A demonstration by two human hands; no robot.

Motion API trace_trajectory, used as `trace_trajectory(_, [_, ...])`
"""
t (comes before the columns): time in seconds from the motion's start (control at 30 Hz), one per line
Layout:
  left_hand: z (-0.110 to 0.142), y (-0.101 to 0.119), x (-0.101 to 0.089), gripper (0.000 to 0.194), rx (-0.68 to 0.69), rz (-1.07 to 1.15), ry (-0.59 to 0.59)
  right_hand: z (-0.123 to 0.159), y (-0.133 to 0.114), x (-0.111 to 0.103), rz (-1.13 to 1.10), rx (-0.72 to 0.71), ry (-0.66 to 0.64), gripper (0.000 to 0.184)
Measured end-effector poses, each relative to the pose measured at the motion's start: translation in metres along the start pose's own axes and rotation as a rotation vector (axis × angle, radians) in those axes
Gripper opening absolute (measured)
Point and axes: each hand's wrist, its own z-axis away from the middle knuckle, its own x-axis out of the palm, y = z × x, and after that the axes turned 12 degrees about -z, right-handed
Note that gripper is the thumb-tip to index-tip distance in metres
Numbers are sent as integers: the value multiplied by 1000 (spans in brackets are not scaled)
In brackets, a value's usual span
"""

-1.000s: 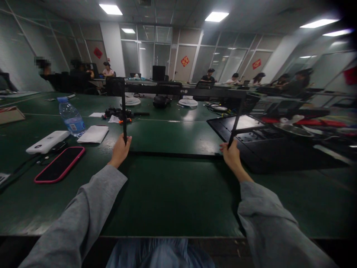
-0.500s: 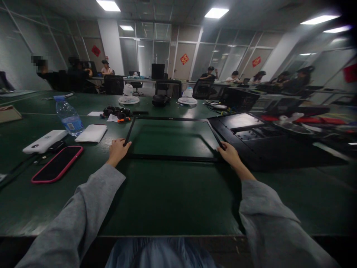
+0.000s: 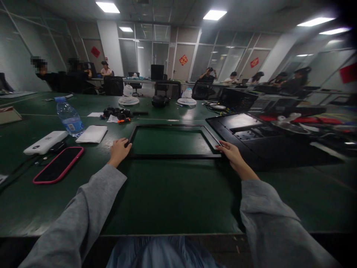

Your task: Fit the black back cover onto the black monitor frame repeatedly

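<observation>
A thin black rectangular screen bezel (image 3: 175, 156) is stretched between my hands just over the green table, and the tabletop shows through its opening. At its left side my left hand (image 3: 119, 152) is closed, with fingers pinching the edge. My right hand (image 3: 231, 152) grips the right side near the front corner, thumb and fingers closed around it. The bezel's far bar lies low, with a shadow inside the opening. Right of my right hand lies a large flat black panel (image 3: 259, 149) with a recessed section.
On the left are a pink-edged phone (image 3: 58, 165), a white power bank (image 3: 46, 142), a white paper packet (image 3: 92, 134) and a water bottle (image 3: 69, 117). Two white fans (image 3: 128, 99) stand farther back. Several people sit at far desks.
The bezel's far side has tipped down toward the table, so the frame lies flatter. My right fingers have shifted slightly on its side. My left hand has hardly moved.
</observation>
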Motion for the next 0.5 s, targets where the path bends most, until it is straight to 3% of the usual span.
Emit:
trace_trajectory(0.2, [8, 23, -8, 33, 111, 66, 16, -5, 5, -7, -95, -1, 64, 36])
trace_trajectory(0.5, [23, 40, -16, 51, 404, 63, -254, -10, 7, -13, -164, 13, 246, 30])
